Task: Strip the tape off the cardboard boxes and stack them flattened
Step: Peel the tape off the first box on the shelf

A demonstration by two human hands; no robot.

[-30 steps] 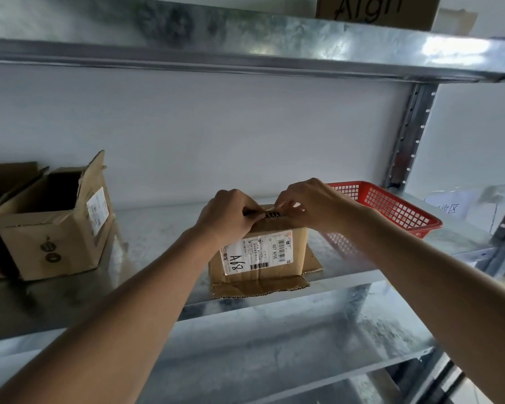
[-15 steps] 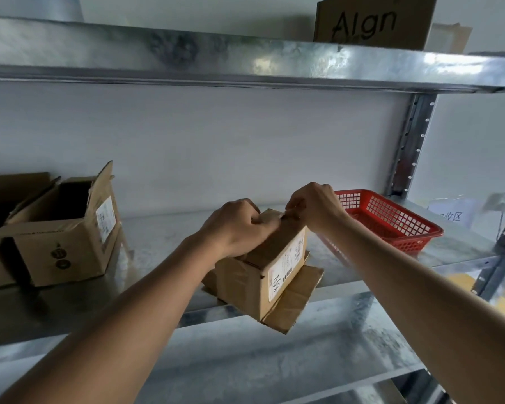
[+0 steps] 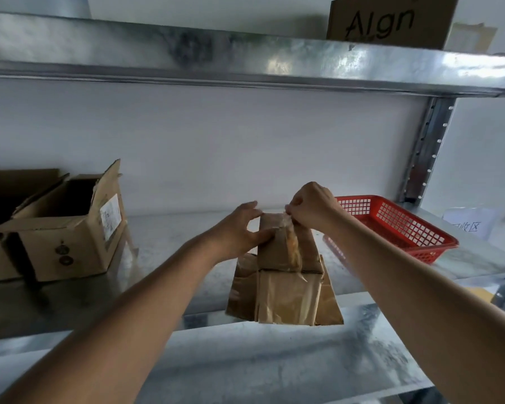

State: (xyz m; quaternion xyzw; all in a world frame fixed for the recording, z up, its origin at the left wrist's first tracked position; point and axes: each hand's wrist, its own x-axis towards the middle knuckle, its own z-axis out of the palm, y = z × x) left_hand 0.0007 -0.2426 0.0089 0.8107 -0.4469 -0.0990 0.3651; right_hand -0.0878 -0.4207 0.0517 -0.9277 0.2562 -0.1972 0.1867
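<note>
Two bare hands working clear tape off a small cardboard box on a metal shelf.

The left hand point(image 3: 239, 231) grips the left side of the small cardboard box point(image 3: 286, 275), thumb in front and fingers over its top edge; the right hand point(image 3: 311, 207) pinches the strip of clear tape point(image 3: 292, 246) at the box's upper edge, fingers curled. The box stands between the hands, its flaps hanging toward the shelf point(image 3: 169, 237) edge. An open carton point(image 3: 70, 225) sits well left of the left hand; a red basket point(image 3: 397, 225) lies just right of the right hand.
</note>
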